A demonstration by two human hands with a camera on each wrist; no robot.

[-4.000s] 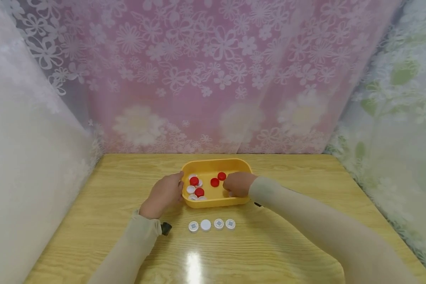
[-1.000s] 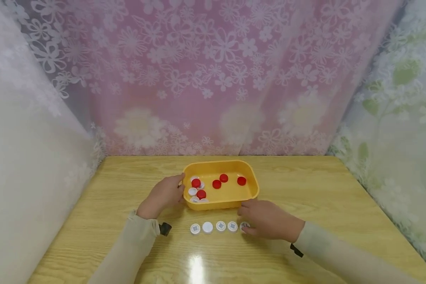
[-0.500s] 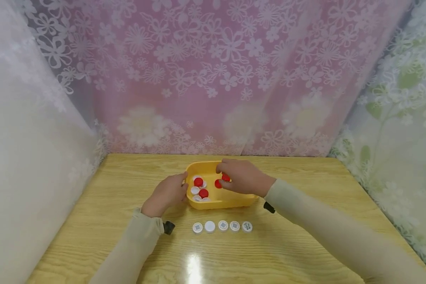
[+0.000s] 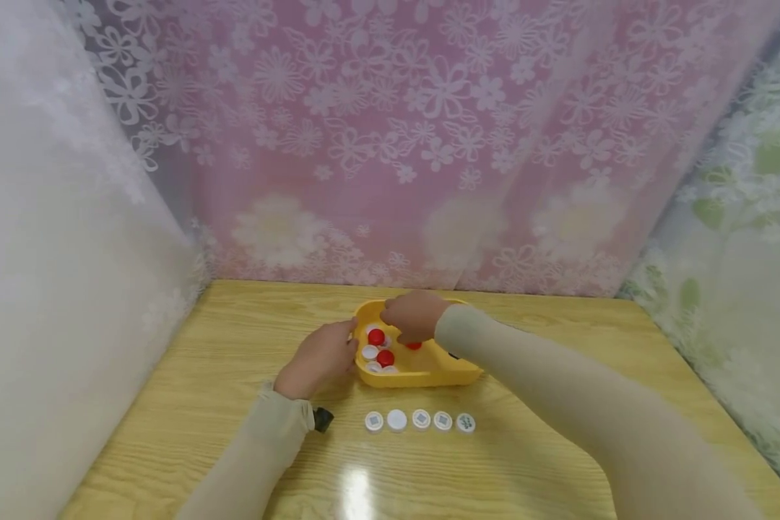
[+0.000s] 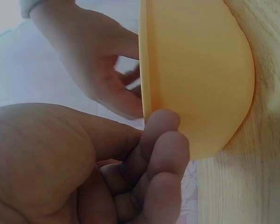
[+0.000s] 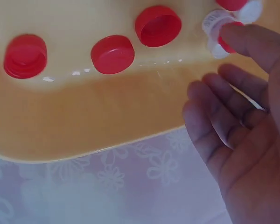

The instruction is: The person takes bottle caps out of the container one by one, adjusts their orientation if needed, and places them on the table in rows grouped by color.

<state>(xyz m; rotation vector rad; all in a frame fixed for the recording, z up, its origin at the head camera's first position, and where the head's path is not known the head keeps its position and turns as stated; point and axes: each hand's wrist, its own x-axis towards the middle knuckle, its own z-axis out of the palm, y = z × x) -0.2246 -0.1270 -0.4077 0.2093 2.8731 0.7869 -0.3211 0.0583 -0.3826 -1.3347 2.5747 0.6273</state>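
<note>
A yellow plastic tray (image 4: 422, 378) holds red and white bottle caps. My left hand (image 4: 318, 359) grips its left end, with fingertips (image 5: 170, 151) against the outer wall at the rim. My right hand (image 4: 416, 316) reaches over the tray, thumb and fingers apart and nothing between them. A white cap (image 6: 215, 21) and red caps lie by its thumb in the right wrist view. One red cap (image 4: 414, 345) shows below the hand; two more red caps sit among white caps (image 4: 370, 352) at the tray's left. The right forearm hides the tray's right side in the head view.
In front of the tray, white caps (image 4: 420, 419) lie in a row on the wooden table (image 4: 286, 462), some with printed tops, one plain. A floral pink curtain (image 4: 377, 144) hangs behind the table, with pale cloths at both sides.
The row has one more white cap at its right end. My right hand has moved from there back over the tray, now farther left. My left hand stays at the tray's left end.
</note>
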